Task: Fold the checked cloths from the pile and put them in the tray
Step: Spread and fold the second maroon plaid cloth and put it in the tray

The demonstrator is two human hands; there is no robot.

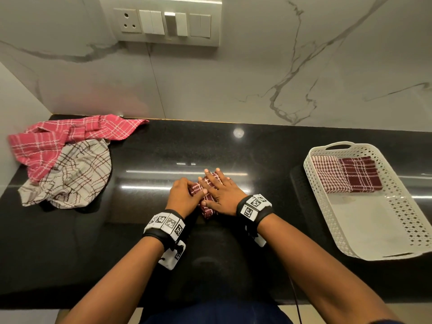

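Fingers (216, 177) of the right hand (221, 195) lie spread and flat, pressing down on a small folded dark maroon checked cloth (205, 197) at the middle of the black polished stone counter (145, 160). No grasp observed on that side; the palm covers most of the cloth. Left hand (183, 198) is curled, its fingers bent around the near-left edge of the same cloth, thumb against the fabric. Both hands touch one another over the cloth. Each wrist carries a black band fitted with white square marker tags (167, 224).

Pile location: far left of the counter, against the wall corner. It consists of a crumpled pink cloth with white check lines (70, 134) lying partly over a crumpled cream cloth with brown check lines (77, 176). Both are unfolded and well apart from the hands.

Tray location: right side of the counter. A white perforated plastic tray with handle slots (397, 183) holds two folded cloths at its far end, side by side and touching: a red-and-white fine-checked cloth (327, 174) on the left, a dark maroon cloth with white check lines (361, 175) on the right. The near half of the tray floor is bare.

A switch panel with socket (163, 22) is mounted on the white marble-pattern wall (280, 66) behind the counter.
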